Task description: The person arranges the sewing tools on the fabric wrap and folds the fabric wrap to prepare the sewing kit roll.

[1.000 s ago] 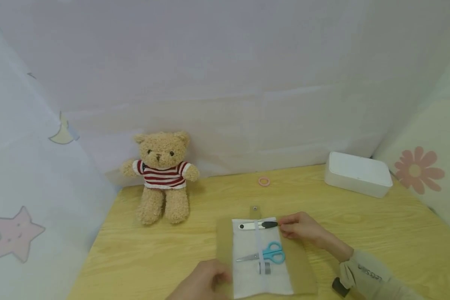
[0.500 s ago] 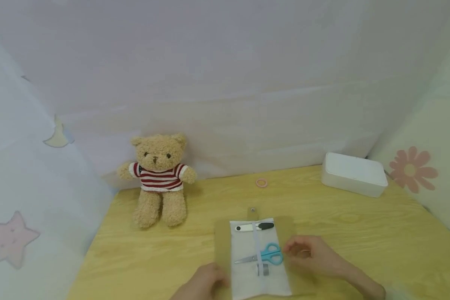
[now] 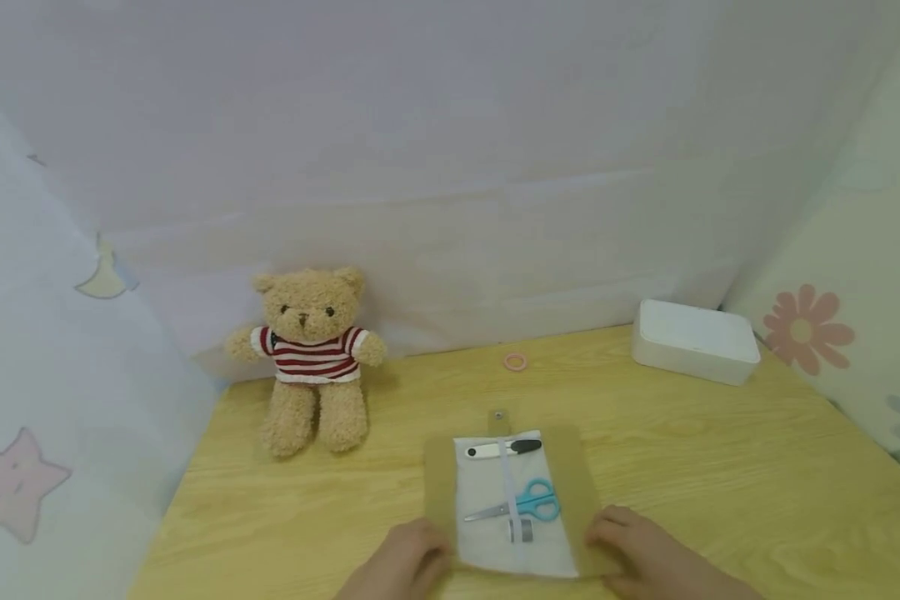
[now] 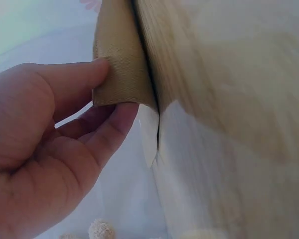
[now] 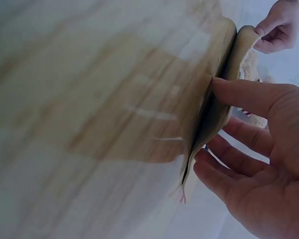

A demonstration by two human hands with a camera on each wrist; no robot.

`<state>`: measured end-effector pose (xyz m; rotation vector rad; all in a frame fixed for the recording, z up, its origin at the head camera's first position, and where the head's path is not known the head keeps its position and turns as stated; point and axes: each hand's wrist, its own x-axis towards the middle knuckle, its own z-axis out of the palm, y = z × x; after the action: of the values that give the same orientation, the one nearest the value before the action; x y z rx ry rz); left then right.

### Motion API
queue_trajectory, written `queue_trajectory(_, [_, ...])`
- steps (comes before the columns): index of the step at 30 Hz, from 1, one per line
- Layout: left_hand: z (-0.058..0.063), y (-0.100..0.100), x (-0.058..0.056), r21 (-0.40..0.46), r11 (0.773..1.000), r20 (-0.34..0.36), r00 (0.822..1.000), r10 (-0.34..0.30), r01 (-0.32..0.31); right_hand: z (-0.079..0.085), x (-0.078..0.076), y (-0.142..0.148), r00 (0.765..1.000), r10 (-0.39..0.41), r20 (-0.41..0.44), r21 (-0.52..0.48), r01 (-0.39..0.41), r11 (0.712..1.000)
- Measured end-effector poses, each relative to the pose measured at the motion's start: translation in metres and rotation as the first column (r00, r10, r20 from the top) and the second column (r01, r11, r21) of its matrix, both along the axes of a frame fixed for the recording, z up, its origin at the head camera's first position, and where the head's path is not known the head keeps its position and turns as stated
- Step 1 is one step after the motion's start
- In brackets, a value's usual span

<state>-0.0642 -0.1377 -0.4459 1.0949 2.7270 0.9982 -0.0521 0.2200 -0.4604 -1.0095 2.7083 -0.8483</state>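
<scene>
A tan leather-like case lies unfolded before me, a snap tab at its far side. On its white lining, a pale strap holds blue-handled scissors, a slim white tool with a black end and a small silver-grey cylinder. My left hand pinches the near left corner; in the left wrist view that corner curves up between thumb and fingers. My right hand grips the near right edge, and in the right wrist view its thumb and fingers are on opposite faces of the case.
A teddy bear in a red-striped shirt sits at the back left. A pink ring lies behind the case. At the back right stands a white box. Pale curtains surround the wooden table.
My right hand has come down from the black-ended tool's side to the case's near right edge and now grips it. My left hand has stayed at the left corner.
</scene>
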Motion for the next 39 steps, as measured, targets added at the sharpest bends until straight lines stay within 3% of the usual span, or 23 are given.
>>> queue_trajectory(4, [0.005, 0.000, -0.003, 0.017, 0.998, 0.095, 0.994, 0.052, -0.054, 0.005, 0.003, 0.000, 0.991, -0.081, 0.106, 0.015, 0.080, 0.997])
queue_trajectory(8, [0.006, -0.001, -0.008, 0.059, 0.996, 0.170, 0.984, 0.054, -0.064, 0.004, 0.001, 0.003, 0.980, -0.096, 0.176, -0.070, 0.110, 0.991])
queue_trajectory(14, [0.009, -0.004, -0.012, 0.140, 0.985, 0.268, 0.962, 0.058, -0.098, 0.006, -0.002, 0.010, 0.993, -0.043, 0.107, -0.265, 0.070, 0.962])
queue_trajectory(20, [0.013, -0.005, -0.019, 0.210, 0.964, 0.355, 0.931, 0.079, -0.162, 0.011, -0.013, 0.014, 1.000, -0.018, 0.017, -0.349, 0.023, 0.937])
queue_trajectory(25, [0.014, -0.004, -0.029, 0.229, 0.945, 0.409, 0.904, 0.124, -0.234, 0.011, -0.030, 0.017, 0.993, 0.002, 0.116, -0.376, 0.042, 0.926])
queue_trajectory(31, [0.013, -0.001, -0.042, 0.188, 0.942, 0.416, 0.891, 0.179, -0.277, 0.008, -0.048, 0.018, 0.955, -0.069, 0.289, -0.315, 0.163, 0.935])
queue_trajectory(39, [0.005, 0.001, -0.056, 0.113, 0.946, 0.344, 0.905, 0.251, -0.305, 0.007, -0.060, 0.012, 0.850, -0.208, 0.483, -0.216, 0.346, 0.913])
